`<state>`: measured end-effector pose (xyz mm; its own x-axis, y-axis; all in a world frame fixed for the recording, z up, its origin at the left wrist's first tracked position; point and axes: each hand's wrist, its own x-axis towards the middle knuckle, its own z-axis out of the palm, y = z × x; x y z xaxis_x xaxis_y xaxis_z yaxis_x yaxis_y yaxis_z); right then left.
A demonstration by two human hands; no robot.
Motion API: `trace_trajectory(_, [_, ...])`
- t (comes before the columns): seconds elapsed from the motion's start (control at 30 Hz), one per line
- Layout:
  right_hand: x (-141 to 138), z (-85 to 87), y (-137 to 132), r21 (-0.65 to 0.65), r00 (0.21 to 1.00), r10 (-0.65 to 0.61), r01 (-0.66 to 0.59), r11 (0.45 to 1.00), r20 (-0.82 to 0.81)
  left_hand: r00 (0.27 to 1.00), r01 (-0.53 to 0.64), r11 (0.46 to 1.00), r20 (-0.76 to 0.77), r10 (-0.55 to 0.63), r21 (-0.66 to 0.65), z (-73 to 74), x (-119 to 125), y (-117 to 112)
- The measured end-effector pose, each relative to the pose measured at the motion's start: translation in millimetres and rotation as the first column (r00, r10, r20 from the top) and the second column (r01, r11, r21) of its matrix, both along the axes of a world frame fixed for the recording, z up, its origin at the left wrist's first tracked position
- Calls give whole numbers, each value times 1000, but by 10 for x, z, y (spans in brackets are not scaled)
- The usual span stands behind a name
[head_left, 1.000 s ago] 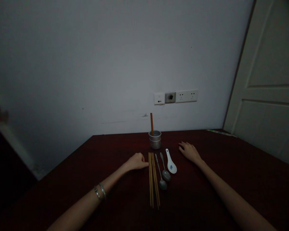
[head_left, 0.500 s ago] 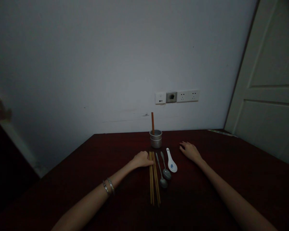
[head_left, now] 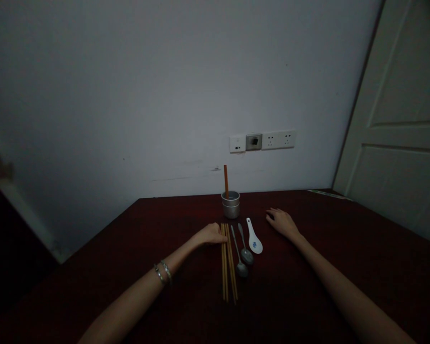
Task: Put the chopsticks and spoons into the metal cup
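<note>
Wooden chopsticks (head_left: 232, 272), pale, lay in a narrow bunch on the dark red table (head_left: 286, 306), middle of view, lengthwise toward the wearer, lower ends slightly fanned. Left hand (head_left: 212, 233) was at their far end, thumb across the left-hand sticks, fingers curled; couldn't tell if it was gripping them or just touching. Two bracelets (head_left: 167, 272) on that wrist. Right hand (head_left: 281, 223) lay palm down on the table, fingers loose, grasping nothing, nearest thing the white spoon (head_left: 255, 245) with a blue mark in its bowl. Between chopsticks and white spoon: two metal spoons, one (head_left: 241, 270) closer to the chopsticks, the other (head_left: 247, 257) just beside it, handles pointing away. Metal cup (head_left: 231, 209) stood upright just beyond the chopsticks' far ends, one orange-brown stick (head_left: 226, 180) standing in it. Pale wall (head_left: 186, 86) behind, with sockets (head_left: 278, 140); panelled door (head_left: 404, 105) at right. Dim light.
</note>
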<state>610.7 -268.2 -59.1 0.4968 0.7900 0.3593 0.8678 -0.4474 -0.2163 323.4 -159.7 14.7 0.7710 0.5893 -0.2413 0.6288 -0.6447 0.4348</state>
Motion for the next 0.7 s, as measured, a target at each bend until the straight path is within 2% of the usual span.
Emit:
trace_trajectory(0.33, [7, 4, -1, 0, 999, 17, -17, 1000, 44, 998, 35, 999, -54, -35, -4, 42, 21, -33])
trace_trajectory(0.53, [-13, 20, -14, -2, 999, 16, -16, 1000, 41, 993, 117, 976, -21, -115, 185, 102, 68, -173])
trace_trajectory(0.7, [-12, 18, -17, 5, 999, 22, -22, 1000, 44, 996, 80, 961, -65, -65, 265, 58, 90, -198])
